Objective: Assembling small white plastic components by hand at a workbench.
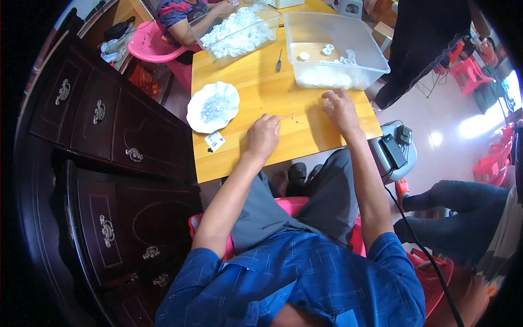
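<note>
My left hand [263, 136] rests on the yellow wooden table [261, 92], fingers curled, pinching a tiny part I cannot make out. A few small pin-like parts [294, 117] lie on the table just right of it. My right hand [341, 109] lies flat-ish on the table against the near wall of a clear plastic bin [338, 52], fingertips on a small pale piece. That bin holds several white round parts. A white scalloped plate [213, 107] with a heap of small silvery parts sits left of my left hand.
A second clear bin [239, 30] full of white parts stands at the far side, where another person in a pink chair works. A screwdriver [279, 60] lies mid-table. A small card [214, 140] lies near the front edge. Dark wooden drawers [103, 120] stand left; a seated person's legs [457, 212] are right.
</note>
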A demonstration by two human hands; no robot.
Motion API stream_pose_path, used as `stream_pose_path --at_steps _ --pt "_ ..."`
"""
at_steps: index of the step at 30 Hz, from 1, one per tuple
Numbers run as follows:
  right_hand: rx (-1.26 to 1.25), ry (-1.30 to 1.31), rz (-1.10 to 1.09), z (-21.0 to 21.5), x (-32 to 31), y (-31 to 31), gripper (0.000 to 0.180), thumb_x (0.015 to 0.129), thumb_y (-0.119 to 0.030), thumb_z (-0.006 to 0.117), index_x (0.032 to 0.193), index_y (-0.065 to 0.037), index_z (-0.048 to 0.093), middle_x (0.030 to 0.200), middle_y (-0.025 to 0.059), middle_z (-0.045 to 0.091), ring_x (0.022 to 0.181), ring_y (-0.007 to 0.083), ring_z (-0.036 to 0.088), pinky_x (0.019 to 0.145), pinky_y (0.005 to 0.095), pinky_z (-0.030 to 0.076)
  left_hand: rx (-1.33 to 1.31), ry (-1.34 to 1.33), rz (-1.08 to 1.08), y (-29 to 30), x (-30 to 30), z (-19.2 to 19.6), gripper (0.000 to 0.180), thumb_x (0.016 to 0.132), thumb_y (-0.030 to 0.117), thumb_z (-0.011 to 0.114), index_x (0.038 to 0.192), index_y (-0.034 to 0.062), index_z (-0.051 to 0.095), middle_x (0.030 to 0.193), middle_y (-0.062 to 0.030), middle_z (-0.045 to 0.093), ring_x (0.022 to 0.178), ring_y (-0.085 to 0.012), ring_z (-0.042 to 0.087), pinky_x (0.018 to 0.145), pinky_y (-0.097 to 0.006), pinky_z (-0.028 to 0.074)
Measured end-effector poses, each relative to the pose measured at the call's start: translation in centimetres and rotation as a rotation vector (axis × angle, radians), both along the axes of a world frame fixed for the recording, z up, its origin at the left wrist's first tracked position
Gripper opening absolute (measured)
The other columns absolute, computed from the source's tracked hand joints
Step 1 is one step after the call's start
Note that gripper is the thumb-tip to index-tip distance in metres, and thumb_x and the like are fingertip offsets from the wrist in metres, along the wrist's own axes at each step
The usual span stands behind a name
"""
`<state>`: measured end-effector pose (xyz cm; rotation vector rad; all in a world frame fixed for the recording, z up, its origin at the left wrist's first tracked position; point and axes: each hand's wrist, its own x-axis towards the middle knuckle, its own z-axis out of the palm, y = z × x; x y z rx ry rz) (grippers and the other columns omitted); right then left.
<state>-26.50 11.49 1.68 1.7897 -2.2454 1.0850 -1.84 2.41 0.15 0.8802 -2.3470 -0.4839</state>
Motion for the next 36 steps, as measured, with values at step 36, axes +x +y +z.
stream_pose_path --at_steps 36 --pt "-0.451 -0.260 -0.154 -1.5 1.3 1.4 0.026 0.096 -0.014 0.059 0.122 -0.010 0.060 0.108 0.0138 0.064 0.093 0.0244 0.065 0.076 0.0337 0.052 0.485 0.317 0.027 0.9 2.8 -1.7 0.008 0.092 0.007 0.062 0.096 0.0005 0.065 0.083 -0.0030 0.068 0.071 -0.0091 0.063 0.066 -0.025 0.050"
